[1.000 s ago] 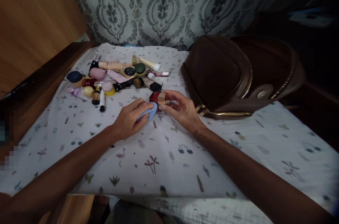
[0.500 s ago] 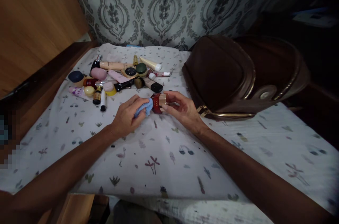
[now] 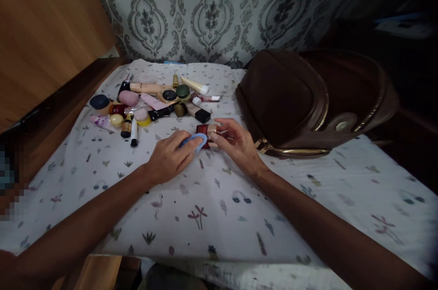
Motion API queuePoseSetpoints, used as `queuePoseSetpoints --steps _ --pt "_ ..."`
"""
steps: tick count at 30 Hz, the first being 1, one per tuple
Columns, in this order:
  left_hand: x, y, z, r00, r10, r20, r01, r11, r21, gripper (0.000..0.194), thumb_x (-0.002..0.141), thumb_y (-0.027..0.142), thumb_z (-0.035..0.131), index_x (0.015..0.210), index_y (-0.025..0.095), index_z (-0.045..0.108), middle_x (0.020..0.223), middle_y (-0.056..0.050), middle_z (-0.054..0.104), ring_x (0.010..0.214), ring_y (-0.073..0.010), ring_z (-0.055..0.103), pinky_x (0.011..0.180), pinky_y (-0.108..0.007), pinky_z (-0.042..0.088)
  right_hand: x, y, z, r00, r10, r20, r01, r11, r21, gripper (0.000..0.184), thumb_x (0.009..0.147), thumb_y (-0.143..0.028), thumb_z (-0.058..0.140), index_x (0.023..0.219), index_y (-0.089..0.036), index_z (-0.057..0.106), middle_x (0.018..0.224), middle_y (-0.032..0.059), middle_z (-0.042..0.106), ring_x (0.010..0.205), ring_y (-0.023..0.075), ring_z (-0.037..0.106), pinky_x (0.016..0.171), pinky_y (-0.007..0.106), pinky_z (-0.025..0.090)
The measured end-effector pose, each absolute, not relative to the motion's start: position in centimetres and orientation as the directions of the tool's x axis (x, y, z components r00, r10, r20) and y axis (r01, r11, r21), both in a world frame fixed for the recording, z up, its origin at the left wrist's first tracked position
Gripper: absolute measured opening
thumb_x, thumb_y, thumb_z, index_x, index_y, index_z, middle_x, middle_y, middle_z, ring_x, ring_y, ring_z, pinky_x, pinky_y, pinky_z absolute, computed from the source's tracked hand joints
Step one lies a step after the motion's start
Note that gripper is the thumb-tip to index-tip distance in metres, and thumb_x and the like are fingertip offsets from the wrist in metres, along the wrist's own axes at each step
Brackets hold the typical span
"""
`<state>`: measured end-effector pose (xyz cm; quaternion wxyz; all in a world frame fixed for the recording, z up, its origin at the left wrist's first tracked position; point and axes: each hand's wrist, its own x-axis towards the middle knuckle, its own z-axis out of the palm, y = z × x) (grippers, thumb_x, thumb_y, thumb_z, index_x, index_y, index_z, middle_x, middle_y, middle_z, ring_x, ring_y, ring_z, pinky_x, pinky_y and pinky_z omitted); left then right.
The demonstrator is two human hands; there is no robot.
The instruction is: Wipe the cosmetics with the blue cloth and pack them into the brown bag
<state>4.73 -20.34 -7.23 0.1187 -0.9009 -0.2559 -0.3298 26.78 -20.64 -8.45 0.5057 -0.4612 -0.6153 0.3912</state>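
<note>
My left hand point(image 3: 171, 155) is closed on a folded light-blue cloth point(image 3: 197, 139), whose edge lies against the front of a dark red bottle point(image 3: 202, 129). The bottle has a gold-coloured cap and pale lettering on its side, partly hidden by the cloth. My right hand point(image 3: 237, 145) grips the bottle by its cap end, thumb in front and fingers behind. Both hands are over the middle of the patterned cloth. Just beyond them lies a tube with a black cap point(image 3: 201, 115).
Several cosmetics lie in a cluster at the back left, among them a pink rounded item point(image 3: 128, 98), a green-lidded jar point(image 3: 182, 92) and a white-handled brush point(image 3: 134, 132). A large brown bag point(image 3: 284, 98) stands at the right. A wooden panel point(image 3: 51, 29) borders the left side.
My left hand has moved the blue cloth slightly right, across the bottle's front, covering more of it. My right hand keeps its hold on the bottle.
</note>
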Motion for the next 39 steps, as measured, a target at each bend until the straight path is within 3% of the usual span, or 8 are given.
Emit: queuePoseSetpoints --steps 8,13,18,27,31,35,37,39 --pt "4.9 -20.5 -7.3 0.721 0.325 0.612 0.460 -0.885 -0.072 0.023 0.094 0.014 0.047 0.114 0.017 0.058 0.093 -0.007 0.061 0.076 -0.0160 0.059 0.059 -0.025 0.048 26.8 -20.5 -8.1 -0.099 0.978 0.181 0.124 0.192 -0.974 0.047 0.083 -0.057 0.067 0.113 -0.021 0.064 0.080 0.0008 0.067 0.065 0.0151 0.063 0.056 0.027 0.052" --pt "4.9 -20.5 -7.5 0.711 0.378 0.592 0.464 -0.886 0.009 0.024 0.095 0.017 0.045 0.114 0.018 0.059 0.094 -0.007 0.061 0.077 -0.0159 0.059 0.059 -0.025 0.048 27.4 -20.4 -7.8 -0.149 0.973 0.173 0.201 0.202 -0.959 0.043 0.084 -0.053 0.066 0.113 -0.022 0.063 0.095 0.0046 0.069 0.075 0.0175 0.065 0.061 0.030 0.054" --pt "4.8 -20.5 -7.6 0.703 0.413 0.579 0.460 -0.885 0.073 0.023 0.096 0.019 0.046 0.114 0.018 0.061 0.094 -0.007 0.061 0.078 -0.0162 0.060 0.061 -0.026 0.049 28.0 -20.4 -7.6 -0.176 0.957 0.230 0.341 0.278 -0.898 0.042 0.081 -0.042 0.071 0.119 -0.026 0.065 0.119 0.0081 0.064 0.099 0.0236 0.065 0.074 0.036 0.057" --pt "4.6 -20.2 -7.5 0.659 0.428 0.619 0.459 -0.880 0.120 0.024 0.096 0.018 0.048 0.116 0.019 0.061 0.097 -0.008 0.061 0.082 -0.0170 0.060 0.066 -0.027 0.051 28.2 -20.2 -7.9 -0.182 0.931 0.317 0.333 0.362 -0.871 0.041 0.085 -0.047 0.069 0.120 -0.026 0.067 0.117 0.0067 0.068 0.097 0.0223 0.065 0.081 0.038 0.057" --pt "4.4 -20.1 -7.3 0.626 0.448 0.638 0.461 -0.873 0.161 0.024 0.096 0.019 0.049 0.118 0.019 0.060 0.098 -0.008 0.061 0.083 -0.0174 0.059 0.067 -0.028 0.052 27.9 -20.3 -7.9 -0.169 0.959 0.226 0.266 0.265 -0.927 0.040 0.090 -0.055 0.060 0.111 -0.022 0.069 0.086 0.0025 0.070 0.068 0.0159 0.064 0.066 0.032 0.055" --pt "4.3 -20.0 -7.3 0.626 0.449 0.638 0.452 -0.875 0.173 0.025 0.095 0.018 0.051 0.119 0.019 0.060 0.098 -0.008 0.060 0.083 -0.0176 0.059 0.068 -0.030 0.052 27.7 -20.4 -7.8 -0.182 0.972 0.151 0.252 0.195 -0.948 0.046 0.093 -0.060 0.052 0.103 -0.018 0.068 0.058 -0.0028 0.057 0.048 0.0126 0.055 0.052 0.027 0.049" --pt "4.3 -20.0 -7.3 0.616 0.457 0.641 0.448 -0.873 0.192 0.026 0.095 0.017 0.052 0.119 0.020 0.060 0.098 -0.008 0.060 0.083 -0.0174 0.058 0.068 -0.030 0.052 27.8 -20.4 -7.7 -0.196 0.970 0.143 0.269 0.194 -0.943 0.047 0.093 -0.060 0.051 0.105 -0.018 0.067 0.063 -0.0014 0.059 0.049 0.0125 0.056 0.051 0.027 0.048" --pt "4.3 -20.0 -7.4 0.611 0.463 0.642 0.442 -0.872 0.208 0.027 0.095 0.016 0.052 0.120 0.019 0.060 0.098 -0.008 0.059 0.083 -0.0174 0.058 0.068 -0.030 0.052 28.0 -20.4 -7.7 -0.219 0.966 0.140 0.294 0.203 -0.934 0.046 0.090 -0.059 0.056 0.111 -0.019 0.067 0.083 0.0033 0.065 0.056 0.0130 0.059 0.054 0.029 0.051"
